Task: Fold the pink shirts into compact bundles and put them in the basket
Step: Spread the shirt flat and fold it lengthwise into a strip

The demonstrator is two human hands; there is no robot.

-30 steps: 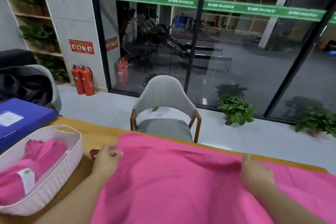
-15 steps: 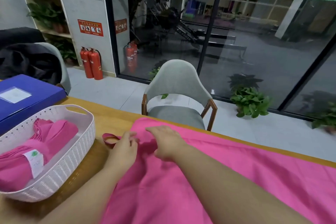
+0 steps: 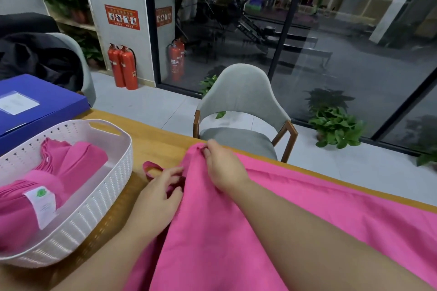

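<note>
A large pink shirt (image 3: 295, 215) lies spread across the wooden table (image 3: 151, 144) in front of me. My left hand (image 3: 160, 194) pinches the shirt's left edge, beside a pink strap loop (image 3: 151, 169) lying on the wood. My right hand (image 3: 224, 168) reaches across and grips the shirt's far left corner, fingers curled into the cloth. To the left stands a white plastic basket (image 3: 99, 203) holding a folded pink shirt bundle (image 3: 59, 172) with a white label.
A blue folder (image 3: 35, 106) lies behind the basket at the far left. A grey chair (image 3: 243, 111) stands past the table's far edge, another chair with dark clothing at the left. Glass wall, fire extinguishers (image 3: 123, 66) and potted plants lie beyond.
My right hand crossed from the shirt's right side to its far left corner, next to my left hand. The view tilted downward and moved closer.
</note>
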